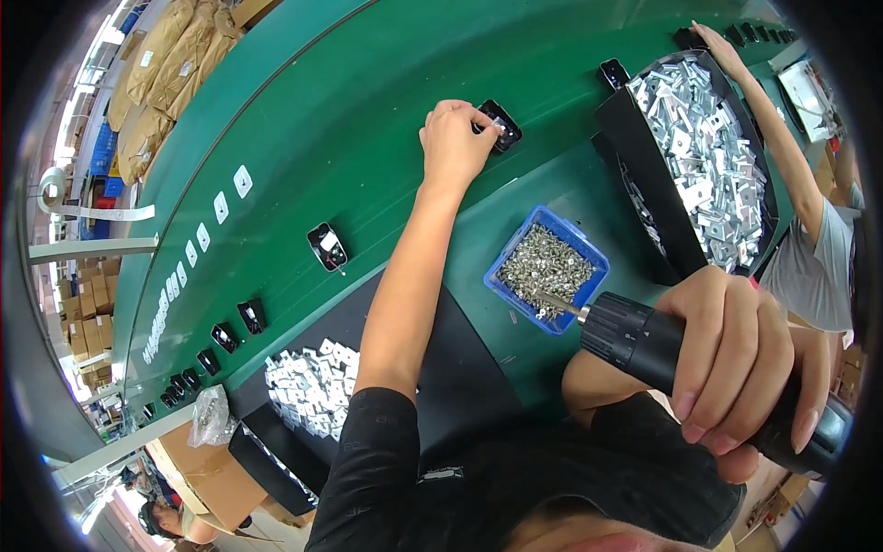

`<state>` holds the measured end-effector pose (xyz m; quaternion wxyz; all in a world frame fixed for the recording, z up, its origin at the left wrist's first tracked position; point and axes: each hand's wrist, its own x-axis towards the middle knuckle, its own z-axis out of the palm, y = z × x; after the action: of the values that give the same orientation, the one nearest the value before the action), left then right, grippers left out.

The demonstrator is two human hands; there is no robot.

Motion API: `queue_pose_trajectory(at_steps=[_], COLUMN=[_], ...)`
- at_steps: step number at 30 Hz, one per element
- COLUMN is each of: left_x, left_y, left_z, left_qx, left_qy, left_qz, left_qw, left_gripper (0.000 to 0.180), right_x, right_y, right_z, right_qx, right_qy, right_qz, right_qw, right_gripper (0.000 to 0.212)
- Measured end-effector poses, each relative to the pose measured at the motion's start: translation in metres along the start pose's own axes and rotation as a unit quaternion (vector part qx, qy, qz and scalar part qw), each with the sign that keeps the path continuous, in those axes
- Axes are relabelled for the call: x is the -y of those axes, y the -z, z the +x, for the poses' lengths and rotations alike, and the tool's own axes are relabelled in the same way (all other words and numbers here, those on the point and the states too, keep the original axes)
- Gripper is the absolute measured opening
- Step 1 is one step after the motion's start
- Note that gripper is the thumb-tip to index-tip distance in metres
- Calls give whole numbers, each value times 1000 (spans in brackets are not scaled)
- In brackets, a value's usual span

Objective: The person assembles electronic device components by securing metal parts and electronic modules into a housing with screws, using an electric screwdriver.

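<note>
My left hand [452, 143] reaches far out over the green surface to a small open black plastic box [511, 135]. Its thumb and fingers are pinched together at the box, at a small pale piece too hidden to name. In my right hand [736, 359] is a black electric screwdriver [630, 336], fingers wrapped round its body. The screwdriver's bit [559, 303] points left over a blue tray [602, 269] of small metal screws [543, 260]. Whether the bit touches a screw, I cannot tell.
A black bin [635, 193] of metal plates stands right; white pieces [313, 382] lie heaped at lower left. More black boxes [328, 247] and a row of pale flat parts [221, 208] line the green surface [303, 138]. A co-worker's hand [720, 48] reaches in at upper right.
</note>
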<state>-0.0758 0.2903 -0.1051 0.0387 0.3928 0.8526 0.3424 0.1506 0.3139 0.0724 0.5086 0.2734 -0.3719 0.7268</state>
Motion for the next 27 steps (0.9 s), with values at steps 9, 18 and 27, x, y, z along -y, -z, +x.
queue_pose_trajectory(at_steps=[9,18,27], left_x=[20,20,12], left_y=[-4,8,26], left_z=[21,22,-25], left_qx=[54,211,109], left_qy=[114,171,-128], left_qz=[-169,-331,-33], left_qw=[978,904,985], left_gripper=[37,46,82], right_x=[-3,-1,-3], right_y=[2,3,-1], right_z=[3,2,1], right_qx=[1,12,21], right_qy=[3,16,21], right_qz=[21,5,23], right_qw=[1000,1000,999], right_gripper=[32,32,32])
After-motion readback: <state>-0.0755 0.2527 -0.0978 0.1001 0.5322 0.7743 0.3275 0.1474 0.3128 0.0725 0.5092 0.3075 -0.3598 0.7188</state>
